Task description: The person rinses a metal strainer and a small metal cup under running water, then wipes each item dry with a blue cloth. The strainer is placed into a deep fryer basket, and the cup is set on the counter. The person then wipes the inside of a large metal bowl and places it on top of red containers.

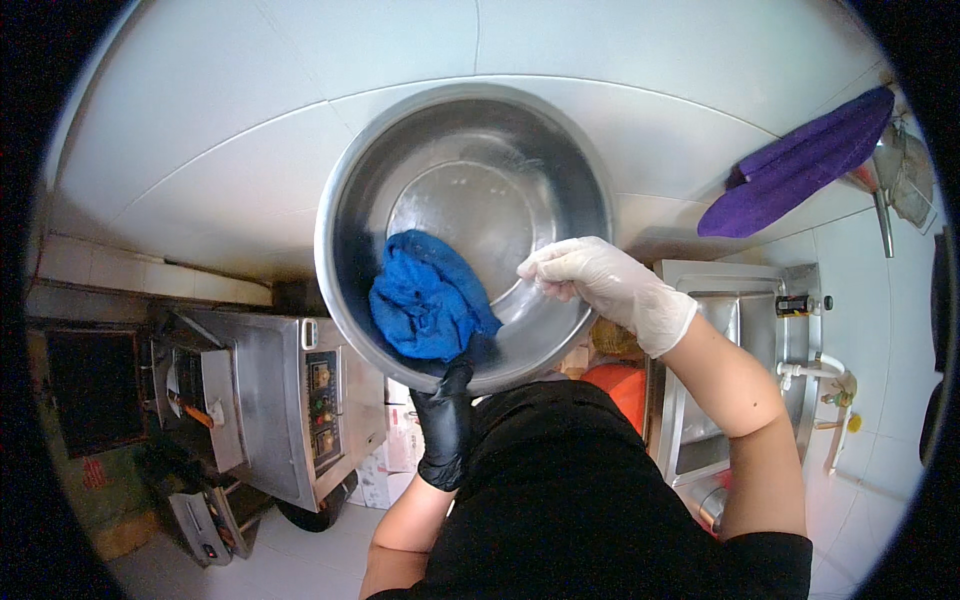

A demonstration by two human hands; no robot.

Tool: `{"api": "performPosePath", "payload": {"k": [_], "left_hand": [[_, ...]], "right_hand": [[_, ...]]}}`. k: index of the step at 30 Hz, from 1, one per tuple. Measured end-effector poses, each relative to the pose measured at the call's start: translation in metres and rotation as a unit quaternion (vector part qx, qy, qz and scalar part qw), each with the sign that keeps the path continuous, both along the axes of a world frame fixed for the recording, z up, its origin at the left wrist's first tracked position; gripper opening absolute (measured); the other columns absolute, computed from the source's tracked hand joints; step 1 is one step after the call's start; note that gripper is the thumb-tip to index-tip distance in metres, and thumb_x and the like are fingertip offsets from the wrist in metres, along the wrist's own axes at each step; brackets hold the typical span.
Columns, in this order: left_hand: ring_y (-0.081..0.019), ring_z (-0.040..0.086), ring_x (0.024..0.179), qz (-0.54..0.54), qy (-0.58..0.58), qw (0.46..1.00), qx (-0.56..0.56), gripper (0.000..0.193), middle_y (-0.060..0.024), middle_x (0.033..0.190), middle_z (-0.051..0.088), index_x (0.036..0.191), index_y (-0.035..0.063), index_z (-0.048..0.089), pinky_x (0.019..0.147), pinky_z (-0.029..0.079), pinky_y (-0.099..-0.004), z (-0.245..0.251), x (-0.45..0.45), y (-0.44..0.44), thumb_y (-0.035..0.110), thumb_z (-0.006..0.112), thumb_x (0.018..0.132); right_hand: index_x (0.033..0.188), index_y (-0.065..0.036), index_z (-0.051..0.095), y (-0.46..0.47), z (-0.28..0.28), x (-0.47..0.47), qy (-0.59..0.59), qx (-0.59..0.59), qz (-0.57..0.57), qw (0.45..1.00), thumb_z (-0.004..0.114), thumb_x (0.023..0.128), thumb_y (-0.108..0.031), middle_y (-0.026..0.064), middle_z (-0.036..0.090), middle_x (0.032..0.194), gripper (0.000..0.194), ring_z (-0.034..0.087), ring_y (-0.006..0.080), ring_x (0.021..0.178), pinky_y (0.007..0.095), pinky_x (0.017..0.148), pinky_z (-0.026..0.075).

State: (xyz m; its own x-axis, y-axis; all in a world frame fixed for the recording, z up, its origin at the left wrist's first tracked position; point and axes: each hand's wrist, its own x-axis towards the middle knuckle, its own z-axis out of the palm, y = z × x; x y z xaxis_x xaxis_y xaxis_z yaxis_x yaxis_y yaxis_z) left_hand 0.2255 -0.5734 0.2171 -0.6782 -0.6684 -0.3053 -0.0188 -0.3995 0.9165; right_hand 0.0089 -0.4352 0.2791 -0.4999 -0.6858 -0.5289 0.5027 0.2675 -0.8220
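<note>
Before me is a large round stainless steel basin, its inside facing me. A crumpled blue cloth lies against the basin's lower left wall. My left hand, in a black glove, grips the near rim with the thumb over the edge, close below the cloth. Over the right side of the basin is my right hand, in a thin whitish glove. Its fingers are curled and the fingertips pinched together, with nothing visible between them. The right hand is apart from the cloth.
At left stands a steel appliance with a control panel. To the right is a stainless steel sink with a white pipe and a small dark can. A purple cloth hangs on the tiled wall.
</note>
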Motion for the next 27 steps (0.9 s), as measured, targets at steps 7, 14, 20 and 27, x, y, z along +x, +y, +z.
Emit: {"api": "performPosePath", "payload": {"k": [7, 14, 20, 27], "left_hand": [[-0.0235, 0.053, 0.116, 0.057, 0.014, 0.995, 0.084, 0.055, -0.0078, 0.131, 0.052, 0.134, 0.0026, 0.046, 0.103, 0.039, -0.037, -0.036, 0.021, -0.018, -0.005, 0.061, 0.082], [-0.0263, 0.052, 0.117, 0.06, 0.024, 0.994, 0.084, 0.057, -0.0108, 0.131, 0.052, 0.134, 0.0023, 0.046, 0.103, 0.039, -0.039, -0.041, 0.03, -0.024, -0.008, 0.06, 0.079], [-0.0263, 0.052, 0.117, 0.051, 0.038, 0.994, 0.086, 0.056, -0.0112, 0.129, 0.053, 0.133, 0.0013, 0.045, 0.103, 0.039, -0.0391, -0.032, 0.025, -0.019, -0.007, 0.059, 0.08], [-0.0239, 0.053, 0.112, 0.061, 0.011, 0.991, 0.118, 0.057, -0.0103, 0.126, 0.053, 0.135, 0.0024, 0.045, 0.098, 0.043, -0.0366, -0.038, 0.025, -0.017, -0.006, 0.059, 0.08]], "right_hand": [[0.09, -0.003, 0.069, 0.073, 0.002, -0.01, -0.017, -0.03, -0.144, 0.989, 0.064, 0.089, -0.017, 0.0008, 0.063, 0.079, 0.015, 0.055, 0.0091, 0.073, 0.0224, 0.069, 0.044], [0.075, -0.008, 0.063, 0.144, -0.057, -0.041, 0.109, 0.082, -0.271, 0.953, 0.069, 0.081, -0.008, -0.002, 0.058, 0.071, 0.008, 0.05, 0.0079, 0.062, 0.0228, 0.062, 0.039], [0.096, -0.006, 0.067, 0.172, -0.084, -0.049, 0.157, 0.108, -0.279, 0.941, 0.071, 0.076, 0.001, -0.002, 0.062, 0.083, 0.022, 0.055, 0.0068, 0.074, 0.0224, 0.071, 0.045], [0.115, 0.002, 0.063, 0.179, -0.078, -0.057, 0.185, 0.054, -0.237, 0.952, 0.067, 0.079, 0.007, -0.0008, 0.061, 0.086, 0.036, 0.056, 0.0074, 0.079, 0.0211, 0.076, 0.046]]}}
